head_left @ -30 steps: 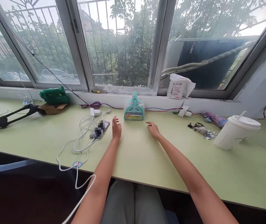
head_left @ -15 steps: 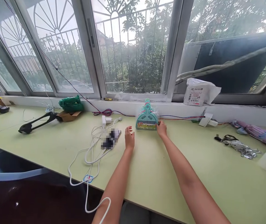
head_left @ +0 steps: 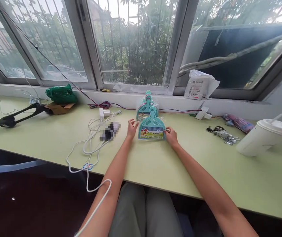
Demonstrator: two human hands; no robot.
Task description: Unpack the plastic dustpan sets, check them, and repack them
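A teal dustpan-and-brush set point(head_left: 152, 126) in clear wrapping, with a printed label, stands upright on the table. My right hand point(head_left: 171, 135) pinches its right lower edge between thumb and fingers. At the set's left side is my left hand point(head_left: 131, 129), fingers apart and a little bent, holding nothing; whether a fingertip touches the wrapping I cannot tell. Directly behind stands a row of similar wrapped teal dustpan sets point(head_left: 148, 102), partly hidden by the front one.
Left of my hands lie a white charging cable point(head_left: 91, 151), a plug adapter point(head_left: 103, 114) and a blurred-out device point(head_left: 109, 131). Keys point(head_left: 223, 134) and a white lidded cup point(head_left: 263, 138) are on the right. A green bag point(head_left: 61, 94) sits near the window wall.
My right hand has drawn one dustpan set forward, away from the row behind it. My left hand has come closer to its left side. The view has tilted down and shifted right.
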